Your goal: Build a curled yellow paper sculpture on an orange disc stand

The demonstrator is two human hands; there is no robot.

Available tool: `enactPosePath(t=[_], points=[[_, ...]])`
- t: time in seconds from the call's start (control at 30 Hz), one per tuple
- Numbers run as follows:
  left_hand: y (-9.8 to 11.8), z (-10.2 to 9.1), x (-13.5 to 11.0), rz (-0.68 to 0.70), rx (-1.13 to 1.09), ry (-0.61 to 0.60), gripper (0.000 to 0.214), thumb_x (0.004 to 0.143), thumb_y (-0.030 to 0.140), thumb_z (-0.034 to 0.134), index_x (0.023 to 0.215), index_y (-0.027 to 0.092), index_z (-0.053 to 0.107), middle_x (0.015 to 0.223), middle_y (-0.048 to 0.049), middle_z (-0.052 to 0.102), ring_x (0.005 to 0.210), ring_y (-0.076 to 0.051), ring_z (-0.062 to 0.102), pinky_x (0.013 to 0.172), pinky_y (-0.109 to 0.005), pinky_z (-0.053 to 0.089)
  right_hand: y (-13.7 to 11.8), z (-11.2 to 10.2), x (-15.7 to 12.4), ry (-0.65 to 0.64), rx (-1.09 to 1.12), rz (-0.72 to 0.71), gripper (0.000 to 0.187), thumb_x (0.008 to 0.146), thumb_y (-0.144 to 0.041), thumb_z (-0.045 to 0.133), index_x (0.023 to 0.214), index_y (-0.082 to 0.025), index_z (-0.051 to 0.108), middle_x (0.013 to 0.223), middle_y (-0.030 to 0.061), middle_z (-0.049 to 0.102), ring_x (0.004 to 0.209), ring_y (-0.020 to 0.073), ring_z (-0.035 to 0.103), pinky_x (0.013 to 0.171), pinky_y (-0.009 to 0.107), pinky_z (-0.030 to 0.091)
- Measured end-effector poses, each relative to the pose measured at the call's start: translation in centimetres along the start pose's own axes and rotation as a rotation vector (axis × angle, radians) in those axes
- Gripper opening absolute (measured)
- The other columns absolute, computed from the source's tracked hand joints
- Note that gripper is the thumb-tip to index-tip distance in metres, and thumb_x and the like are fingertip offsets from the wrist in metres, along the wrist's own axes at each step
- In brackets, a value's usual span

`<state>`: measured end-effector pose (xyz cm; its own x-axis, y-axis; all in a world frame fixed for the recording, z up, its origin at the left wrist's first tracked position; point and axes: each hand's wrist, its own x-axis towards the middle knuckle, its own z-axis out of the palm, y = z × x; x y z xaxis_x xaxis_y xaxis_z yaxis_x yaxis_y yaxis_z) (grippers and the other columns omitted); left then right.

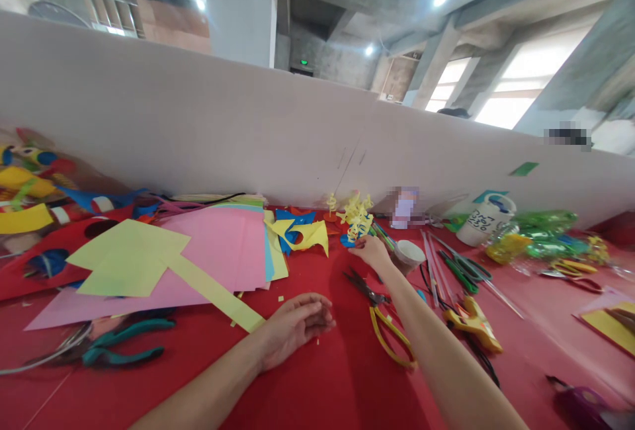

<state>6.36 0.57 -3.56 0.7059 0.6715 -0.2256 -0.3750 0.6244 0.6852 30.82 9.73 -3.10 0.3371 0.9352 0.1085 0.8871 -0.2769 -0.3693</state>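
While the right hand touches, grip unclear, curly yellow figures, blue base, left hand relaxed, empty

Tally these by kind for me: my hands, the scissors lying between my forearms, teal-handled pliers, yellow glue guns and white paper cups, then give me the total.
Hands: 2, the left hand and the right hand
Yellow-handled scissors between your forearms: 1
Teal-handled pliers: 1
Yellow glue gun: 1
White paper cup: 1
Total: 6
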Motion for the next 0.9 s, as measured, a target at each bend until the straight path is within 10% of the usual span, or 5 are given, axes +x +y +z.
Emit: enactPosePath(t=[0.33, 0.63, 0.9], points=[[0.0, 0.1, -0.2, 0.013, 0.007, -0.002, 0.010, 0.072, 0.020, 0.069, 0.074, 0.013, 0.062, 0.073, -0.0037, 0.065, 0.077, -0.015, 0.063, 0.081, -0.029, 0.043, -0.3, -5.4, -5.7, -0.015, -0.172, -0.001, 0.003, 0.070, -0.020, 0.061, 0.070, -0.018, 0.062, 0.074, 0.0079, 0.067, 0.072, 0.0220, 0.062, 0.054, 0.026, 0.033], [0.1, 0.4, -0.4, 0.031, 0.049, 0.027, 0.021, 0.071, 0.029, 0.070, 0.066, 0.016, 0.055, 0.072, -0.0017, 0.063, 0.079, -0.015, 0.061, 0.084, -0.031, 0.041, -2.7, -13.0, -11.9, 0.253, 0.092, -0.110, 0.038, 0.084, -0.042, 0.037, 0.054, -0.023, 0.051, 0.050, 0.0020, 0.061, 0.049, 0.0162, 0.056, 0.051, 0.026, 0.033], [-0.1, 0.8, -0.9, 0.080, 0.153, 0.043, 0.043, 0.078, 0.044, 0.057, 0.048, 0.013, 0.056, 0.070, -0.0059, 0.063, 0.078, -0.017, 0.060, 0.085, -0.030, 0.042, -5.4, -10.7, -12.8, 0.084, 0.194, -0.239, 0.063, 0.083, -0.063, 0.026, 0.036, -0.022, 0.038, 0.036, 0.0033, 0.047, 0.041, 0.0152, 0.047, 0.053, 0.030, 0.032]])
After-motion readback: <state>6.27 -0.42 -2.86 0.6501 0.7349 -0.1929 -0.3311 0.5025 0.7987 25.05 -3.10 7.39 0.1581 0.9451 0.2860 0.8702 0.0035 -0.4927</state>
